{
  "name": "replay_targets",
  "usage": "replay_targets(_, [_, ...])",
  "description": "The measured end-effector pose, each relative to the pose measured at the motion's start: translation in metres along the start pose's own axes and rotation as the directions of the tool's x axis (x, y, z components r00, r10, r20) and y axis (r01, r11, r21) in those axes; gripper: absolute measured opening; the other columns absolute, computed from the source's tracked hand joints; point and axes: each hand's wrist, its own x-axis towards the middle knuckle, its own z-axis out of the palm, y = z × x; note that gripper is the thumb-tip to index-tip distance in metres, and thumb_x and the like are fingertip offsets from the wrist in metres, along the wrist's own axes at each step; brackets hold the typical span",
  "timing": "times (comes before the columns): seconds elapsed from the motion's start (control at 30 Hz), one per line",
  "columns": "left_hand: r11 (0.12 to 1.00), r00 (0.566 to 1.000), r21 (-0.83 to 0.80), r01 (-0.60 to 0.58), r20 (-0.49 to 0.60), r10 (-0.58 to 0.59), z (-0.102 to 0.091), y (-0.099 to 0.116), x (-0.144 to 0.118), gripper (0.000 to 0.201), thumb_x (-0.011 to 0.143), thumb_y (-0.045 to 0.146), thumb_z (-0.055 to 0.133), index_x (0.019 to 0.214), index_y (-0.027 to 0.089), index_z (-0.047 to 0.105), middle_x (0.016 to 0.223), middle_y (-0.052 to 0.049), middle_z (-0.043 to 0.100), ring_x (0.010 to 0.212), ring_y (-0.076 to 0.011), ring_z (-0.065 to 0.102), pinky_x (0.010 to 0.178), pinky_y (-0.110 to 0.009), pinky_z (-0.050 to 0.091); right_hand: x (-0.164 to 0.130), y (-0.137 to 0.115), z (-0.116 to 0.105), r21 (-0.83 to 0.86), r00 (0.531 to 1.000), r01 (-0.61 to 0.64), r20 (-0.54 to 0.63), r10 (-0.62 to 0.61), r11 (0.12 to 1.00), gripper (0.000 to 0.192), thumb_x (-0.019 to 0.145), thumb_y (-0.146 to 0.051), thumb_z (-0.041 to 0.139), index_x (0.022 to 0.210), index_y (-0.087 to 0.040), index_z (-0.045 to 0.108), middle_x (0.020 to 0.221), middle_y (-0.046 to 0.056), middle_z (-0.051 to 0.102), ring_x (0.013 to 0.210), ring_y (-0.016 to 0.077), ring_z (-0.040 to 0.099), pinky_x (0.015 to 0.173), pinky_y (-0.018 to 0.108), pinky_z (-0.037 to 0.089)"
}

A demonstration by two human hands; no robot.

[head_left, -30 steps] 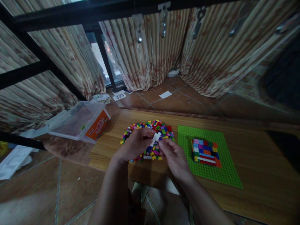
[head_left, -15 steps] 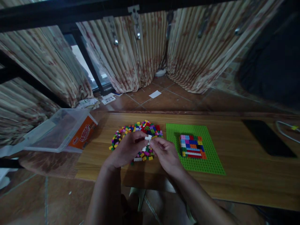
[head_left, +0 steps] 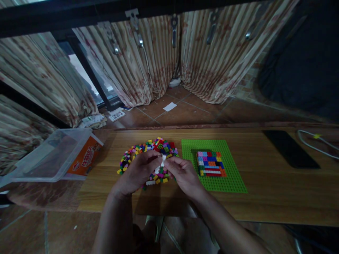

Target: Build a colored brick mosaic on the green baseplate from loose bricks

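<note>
Between the fingertips of both hands is a small white toy brick piece (head_left: 163,160); whether it is one brick or more I cannot tell. My left hand (head_left: 141,168) pinches it from the left, and my right hand (head_left: 182,173) grips it from the right. Both are held over a heap of loose coloured bricks (head_left: 127,158), partly hiding it. To the right lies a green baseplate (head_left: 235,180), bearing a flat block of multicoloured bricks (head_left: 211,164) joined in rows.
A clear plastic bin (head_left: 50,158) with an orange label rests at the left end of the wooden table (head_left: 265,197). A dark flat slab (head_left: 291,148) and a white cable (head_left: 317,141) lie on the right. Curtains (head_left: 206,63) hang behind.
The view has shifted, so the table things appear further left. Both hands still hold the white piece, which has turned slightly between the fingers.
</note>
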Motion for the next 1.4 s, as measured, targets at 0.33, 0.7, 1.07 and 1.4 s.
replay_targets(0.33, [0.986,0.996,0.142,-0.083,0.044,0.077,0.000,-0.003,0.000,0.028,0.090,0.039,0.052,0.075,0.015,0.055,0.068,0.004,0.044,0.064,-0.0098,0.039,0.057,-0.021,0.033,0.000,0.001,-0.003,0.027,0.999,-0.019,0.050,0.018,0.999,0.034,0.074,-0.052,0.070,0.068,-0.018,0.070,0.060,-0.001,0.061,0.053,0.0099,0.045,0.050,0.023,0.036])
replay_targets(0.7, [0.972,0.994,0.207,-0.110,0.050,0.102,0.003,-0.002,0.002,0.026,0.091,0.036,0.048,0.077,0.016,0.055,0.068,0.003,0.049,0.063,-0.0104,0.043,0.058,-0.022,0.033,-0.005,-0.009,-0.019,-0.141,0.999,0.019,0.034,-0.015,0.990,0.037,0.082,-0.053,0.062,0.072,-0.019,0.071,0.067,0.002,0.067,0.057,0.0126,0.054,0.055,0.026,0.043])
replay_targets(1.07, [0.622,0.971,0.766,0.164,-0.235,0.032,0.002,-0.016,0.007,0.020,0.085,0.022,0.049,0.066,0.018,0.056,0.058,0.000,0.053,0.057,-0.0132,0.048,0.057,-0.025,0.028,-0.012,-0.033,-0.122,-0.739,0.923,0.078,-0.200,-0.328,0.669,0.024,0.082,-0.043,0.062,0.082,-0.023,0.075,0.090,0.004,0.072,0.082,0.0206,0.065,0.072,0.032,0.048])
replay_targets(1.4, [0.651,0.989,0.753,0.093,-0.145,0.025,0.014,-0.010,0.008,0.018,0.084,0.016,0.051,0.071,0.016,0.064,0.061,-0.001,0.060,0.060,-0.0131,0.054,0.058,-0.023,0.033,-0.008,-0.017,-0.124,-0.896,0.935,0.140,-0.021,-0.355,0.422,0.022,0.087,-0.036,0.056,0.083,-0.022,0.073,0.085,0.003,0.071,0.077,0.0195,0.066,0.073,0.033,0.048])
